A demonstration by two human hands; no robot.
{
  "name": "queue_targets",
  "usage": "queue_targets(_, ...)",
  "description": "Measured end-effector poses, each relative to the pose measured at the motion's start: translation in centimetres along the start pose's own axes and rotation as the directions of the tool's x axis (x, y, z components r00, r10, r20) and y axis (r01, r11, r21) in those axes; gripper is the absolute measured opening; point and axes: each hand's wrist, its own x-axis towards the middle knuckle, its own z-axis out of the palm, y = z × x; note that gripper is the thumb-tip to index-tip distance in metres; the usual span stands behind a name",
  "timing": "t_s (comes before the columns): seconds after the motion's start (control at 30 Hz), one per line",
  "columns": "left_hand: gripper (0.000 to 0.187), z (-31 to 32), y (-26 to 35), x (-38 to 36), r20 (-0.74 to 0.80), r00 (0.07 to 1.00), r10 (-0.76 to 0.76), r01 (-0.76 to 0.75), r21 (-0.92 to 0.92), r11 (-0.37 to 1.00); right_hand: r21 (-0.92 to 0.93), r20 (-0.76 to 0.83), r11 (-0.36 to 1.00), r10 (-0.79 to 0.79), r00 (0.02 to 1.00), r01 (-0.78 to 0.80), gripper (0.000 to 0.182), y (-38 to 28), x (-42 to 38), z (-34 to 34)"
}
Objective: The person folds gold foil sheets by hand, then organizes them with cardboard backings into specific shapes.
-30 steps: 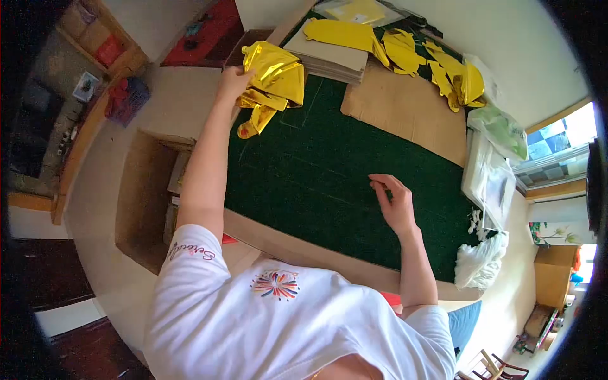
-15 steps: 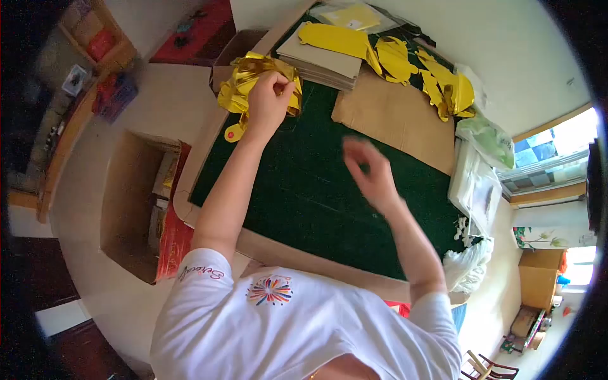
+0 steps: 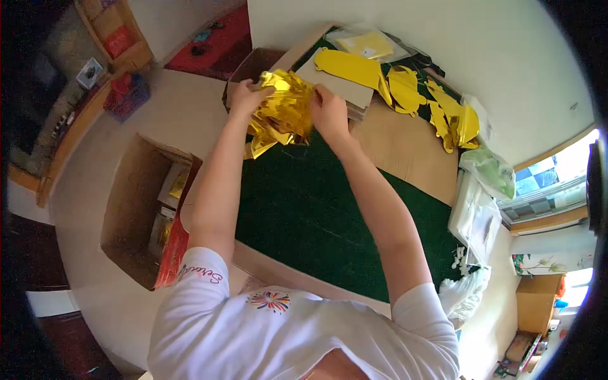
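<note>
A crumpled piece of shiny gold foil (image 3: 284, 109) is held up over the far left edge of the green table surface (image 3: 304, 196). My left hand (image 3: 246, 99) grips its left side, fingers closed on the edge. On the opposite side, my right hand (image 3: 330, 114) pinches the foil between thumb and fingers. Loose flaps hang below both hands. Just behind the right hand lies a stack of grey-white boards (image 3: 345, 94) with a flat yellow foil piece (image 3: 347, 66) on top.
More yellow foil pieces (image 3: 405, 90) lie along the back. A brown cardboard sheet (image 3: 405, 149) covers part of the table. White plastic packages (image 3: 475, 212) line the right edge. An open cardboard box (image 3: 130, 212) stands on the floor at left; another box (image 3: 256, 66) sits behind the foil.
My right hand has moved left and up from above the table to the gold foil and taken hold of it. The foil is now stretched between both hands. The view has shifted slightly.
</note>
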Motion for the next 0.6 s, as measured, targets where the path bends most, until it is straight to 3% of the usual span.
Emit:
queue_targets(0.03, 0.085, -0.6, 0.5, -0.1, 0.099, 0.993, -0.070, 0.088, -0.191, 0.978, 0.010, -0.008, 0.999, -0.049, 0.999, 0.049, 0.014, 0.2, -0.2, 0.0)
queue_targets(0.13, 0.080, -0.3, 1.7, -0.7, -0.007, 1.000, -0.030, 0.030, -0.050, 0.998, 0.069, -0.049, 0.992, -0.103, 0.994, 0.106, 0.013, 0.6, -0.7, 0.4)
queue_targets(0.17, 0.061, 0.2, 0.7, 0.0, 0.059, 0.998, 0.039, -0.032, -0.105, 0.994, 0.110, -0.093, 0.986, -0.116, 0.989, 0.126, 0.013, 0.5, -0.8, 0.3)
queue_targets(0.2, 0.061, 0.3, 0.4, 0.4, 0.055, 0.998, 0.036, -0.030, -0.103, 0.994, 0.114, -0.091, 0.985, -0.116, 0.989, 0.126, 0.013, 0.5, -0.9, 0.1)
queue_targets(0.27, 0.038, 0.1, 0.8, 0.3, 0.143, 0.975, 0.171, -0.165, -0.052, 0.985, 0.136, -0.075, 0.989, -0.047, 0.996, 0.057, 0.013, -0.1, -1.2, -0.7)
queue_targets(0.3, 0.038, -0.3, 1.0, 0.3, 0.140, 0.975, 0.170, -0.165, -0.048, 0.985, 0.140, -0.074, 0.988, -0.049, 0.996, 0.059, 0.013, 0.1, -1.2, -0.9)
queue_targets(0.37, 0.028, -1.3, 2.1, -0.7, 0.026, 0.942, 0.336, -0.328, -0.154, 0.932, 0.197, -0.151, 0.980, 0.065, 0.986, -0.034, 0.016, 1.0, -1.1, -1.4)
queue_targets(0.4, 0.026, -2.5, 3.3, -1.5, -0.053, 0.975, 0.214, -0.220, -0.158, 0.963, 0.212, -0.264, 0.977, 0.050, 0.963, 0.007, 0.020, 1.5, -1.3, -1.9)
queue_targets(0.47, 0.025, -5.5, 3.5, -0.5, -0.175, 0.938, 0.299, -0.342, -0.339, 0.876, 0.534, -0.268, 0.844, 0.217, 0.939, -0.043, 0.021, 3.5, -0.6, -2.8)
queue_targets(0.53, 0.026, -9.4, 3.8, -0.2, -0.207, 0.953, 0.221, -0.302, -0.612, 0.731, 0.647, -0.160, 0.726, 0.427, 0.890, -0.232, 0.022, 5.9, -0.3, -5.4)
queue_targets(0.6, 0.030, -13.7, 4.1, 0.0, -0.303, 0.945, 0.127, -0.295, -0.612, 0.734, 0.865, -0.140, 0.475, 0.538, 0.831, -0.162, 0.027, 5.2, -1.2, -8.0)
